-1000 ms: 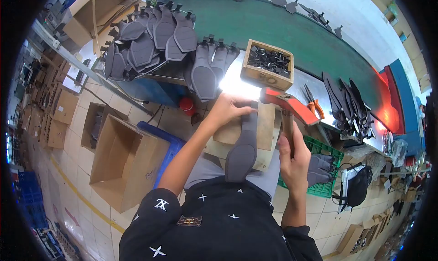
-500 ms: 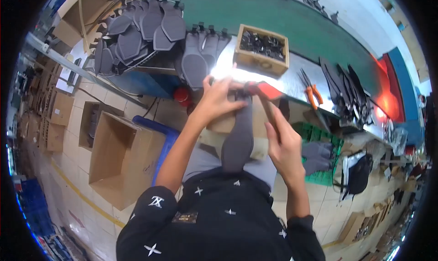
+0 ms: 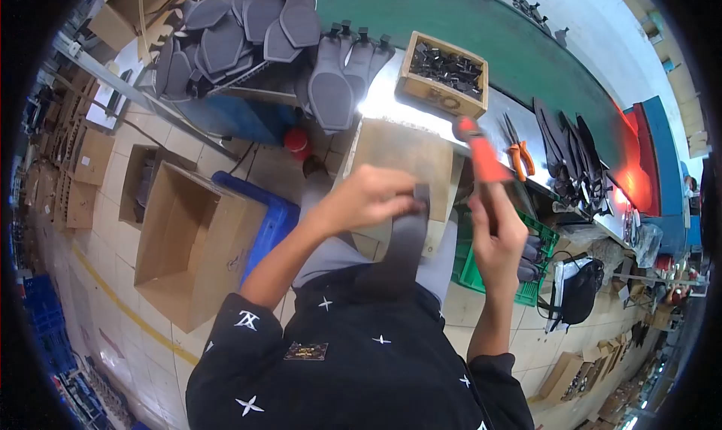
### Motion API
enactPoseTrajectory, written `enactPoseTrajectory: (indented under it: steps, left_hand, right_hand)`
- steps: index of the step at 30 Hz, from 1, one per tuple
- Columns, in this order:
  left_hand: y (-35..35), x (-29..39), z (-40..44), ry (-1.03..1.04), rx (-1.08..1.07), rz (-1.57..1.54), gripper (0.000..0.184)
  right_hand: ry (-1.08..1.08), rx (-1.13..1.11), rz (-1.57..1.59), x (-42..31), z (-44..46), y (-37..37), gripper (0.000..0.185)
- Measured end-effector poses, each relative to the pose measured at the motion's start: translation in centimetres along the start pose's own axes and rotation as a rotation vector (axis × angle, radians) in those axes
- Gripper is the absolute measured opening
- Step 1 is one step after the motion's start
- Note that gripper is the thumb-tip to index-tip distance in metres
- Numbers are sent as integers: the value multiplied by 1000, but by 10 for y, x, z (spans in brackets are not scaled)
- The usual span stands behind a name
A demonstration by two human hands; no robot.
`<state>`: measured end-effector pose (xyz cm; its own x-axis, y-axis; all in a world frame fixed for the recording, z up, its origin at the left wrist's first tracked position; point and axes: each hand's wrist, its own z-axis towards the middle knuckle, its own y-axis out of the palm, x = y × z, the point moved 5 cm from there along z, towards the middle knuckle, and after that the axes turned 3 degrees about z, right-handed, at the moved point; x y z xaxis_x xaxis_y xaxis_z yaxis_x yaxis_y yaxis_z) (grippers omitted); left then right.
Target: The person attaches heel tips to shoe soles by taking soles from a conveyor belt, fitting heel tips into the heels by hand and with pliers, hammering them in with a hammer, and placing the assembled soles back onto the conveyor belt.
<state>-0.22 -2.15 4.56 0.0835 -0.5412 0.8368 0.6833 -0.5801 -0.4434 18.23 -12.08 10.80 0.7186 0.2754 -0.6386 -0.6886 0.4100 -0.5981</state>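
Note:
My left hand (image 3: 368,201) pinches the narrow heel end of a dark grey shoe sole (image 3: 402,253). A small black heel piece stands at that end, partly covered by my fingers. The wide end of the sole rests against my lap. My right hand (image 3: 500,238) is wrapped round the handle of a hammer (image 3: 487,163) with a red section near its head. Blurred by motion, the hammer is raised to the right of the sole, apart from it. Behind my left hand lies a worn wooden block (image 3: 402,148).
A wooden box (image 3: 444,92) of small black parts stands on the bench beside orange-handled pliers (image 3: 519,152). Grey soles (image 3: 331,92) are piled at the left, dark ones at the right. A cardboard carton (image 3: 173,257) and a green crate (image 3: 470,276) flank me.
My right hand has swung the hammer away from the heel end, to the right. My left hand and the sole have come down toward my body, uncovering the wooden block.

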Motion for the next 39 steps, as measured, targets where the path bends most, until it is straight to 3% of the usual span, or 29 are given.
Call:
enactPoseTrajectory:
  steps: [1, 2, 3, 5, 8, 11, 12, 15, 17, 19, 21, 25, 26, 29, 33, 35, 36, 38, 39]
  left_hand:
    - [2, 20, -11, 64, -12, -1, 25]
    - [2, 37, -19, 5, -64, -24, 21]
    - [7, 46, -29, -24, 23, -208, 23]
    - [11, 57, -40, -151, -72, -308, 25]
    - [24, 64, -54, -248, -100, -559, 26]
    - [35, 68, -57, -291, -156, -721, 33]
    - [35, 69, -56, -285, -192, -721, 32]
    - [35, 70, -51, -266, -197, -676, 29]
    - [34, 70, -50, -271, -122, -657, 29]
    - [38, 63, -50, -337, -99, -654, 28]
    - [43, 55, -48, -398, -126, -665, 28]
    - [43, 50, -46, -405, -92, -588, 30]
    - [44, 47, -45, -418, -98, -576, 30]
    - [45, 52, -42, -458, -49, -637, 30]
    - [46, 52, -43, -440, -75, -582, 31]
    - [46, 50, -44, -412, -90, -558, 34]
    - [47, 50, -45, -405, -94, -549, 36]
    - [45, 50, -43, -447, -147, -534, 31]
    - [46, 51, -42, -467, -192, -528, 28]
  right_hand:
    - [-62, -53, -57, 1, 3, 10, 46]
    - [-65, -151, -162, 12, -2, 24, 52]
    - [-53, -249, -216, 19, -6, 39, 54]
    - [-147, -395, -295, 17, -6, 56, 50]
    - [-272, -436, 38, -13, 7, 32, 45]
    - [-187, -752, 610, -29, 3, 14, 40]
    - [-141, -770, 582, -32, 1, 10, 39]
    - [-48, -557, 218, 0, 25, -13, 32]
    - [27, -68, -141, 86, 58, -42, 34]
    - [180, 15, -750, 186, 61, -57, 40]
    - [274, -75, -747, 297, 44, -45, 45]
    - [-151, 109, -733, 237, 50, -35, 44]
    - [-165, 53, -733, 227, 50, -29, 47]
    - [91, -182, -760, 249, 47, -24, 51]
    - [371, -160, -343, 272, 43, -48, 41]
    - [516, 192, 479, 220, 27, -53, 36]
    - [547, 191, 730, 204, 15, -51, 36]
    - [522, -251, 635, 139, -2, -50, 48]
    - [576, -331, 675, 96, -6, -47, 49]
